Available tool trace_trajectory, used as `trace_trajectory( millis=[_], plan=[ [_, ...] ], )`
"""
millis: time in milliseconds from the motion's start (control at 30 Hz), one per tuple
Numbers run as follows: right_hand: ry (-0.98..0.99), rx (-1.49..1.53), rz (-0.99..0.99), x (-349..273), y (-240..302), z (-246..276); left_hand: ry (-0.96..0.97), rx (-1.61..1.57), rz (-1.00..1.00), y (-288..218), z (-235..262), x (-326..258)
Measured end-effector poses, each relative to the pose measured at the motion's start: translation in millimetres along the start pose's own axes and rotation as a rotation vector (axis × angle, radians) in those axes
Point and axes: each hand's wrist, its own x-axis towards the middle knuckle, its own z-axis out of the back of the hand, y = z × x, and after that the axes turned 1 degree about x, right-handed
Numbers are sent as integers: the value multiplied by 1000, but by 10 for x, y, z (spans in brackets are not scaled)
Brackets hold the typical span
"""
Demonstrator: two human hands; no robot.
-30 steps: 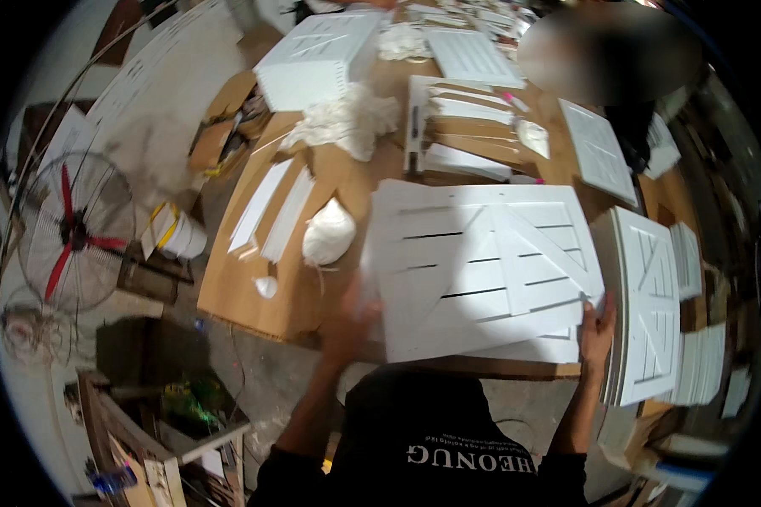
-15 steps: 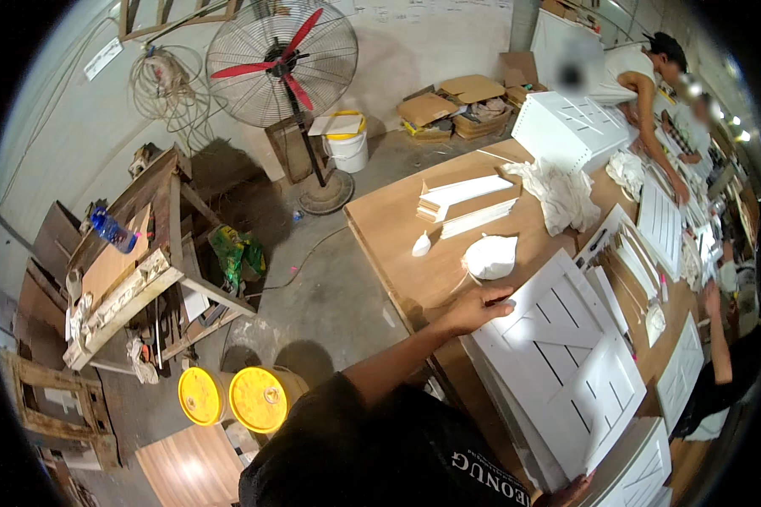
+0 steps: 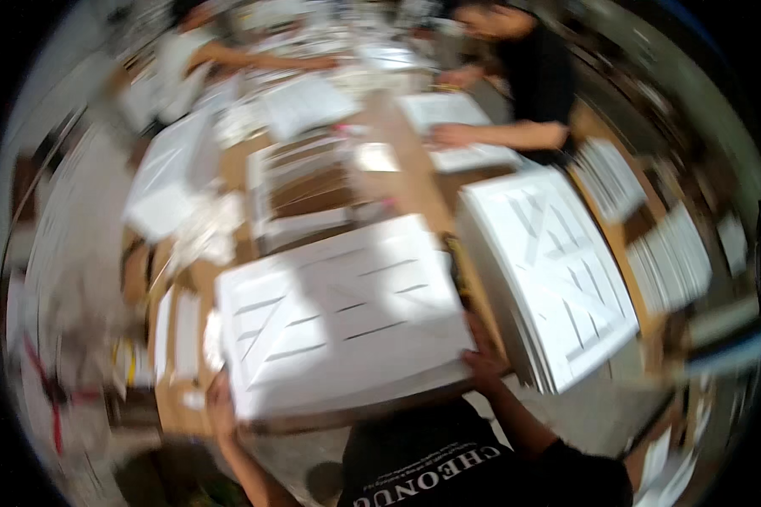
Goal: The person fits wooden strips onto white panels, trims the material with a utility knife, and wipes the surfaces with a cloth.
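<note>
A white rectangular panel (image 3: 347, 317) with dark slots and a diagonal strip lies in front of me at the table's near end. Another pale layer shows beneath its near edge. My left hand (image 3: 221, 406) grips the panel's near left corner. At its right edge, my right hand (image 3: 484, 365) holds it near the corner, fingers partly hidden and smeared by motion. Just right of the panel stands a tall stack of similar slotted white panels (image 3: 558, 262). Beyond the panel is a box-like group of white and brown strips (image 3: 304, 190).
White crumpled cloth (image 3: 207, 232) and a white slotted box (image 3: 169, 173) lie to the left. A co-worker in black (image 3: 533, 84) handles white panels at the far right; another in white (image 3: 186, 68) reaches across at the far left. More panel stacks (image 3: 668, 253) stand right.
The view has swung to the right and blurred, bringing the table square ahead. My hands remain at the panel's edges; the panel now lies crosswise before me.
</note>
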Motion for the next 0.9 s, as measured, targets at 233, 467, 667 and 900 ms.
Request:
trace_trajectory(
  millis=[233,467,667,900],
  plan=[
    [47,-3,-70,-37,-10,34,-358,-176,66,358,-107,69],
    [89,-86,-14,-19,-8,54,-430,458,-180,414,-149,205],
    [134,30,101,19,-109,-10,-660,1273,-589,1382,586,431],
    [99,73,-35,-68,-18,39,-543,88,82,453,-24,248]
  ],
)
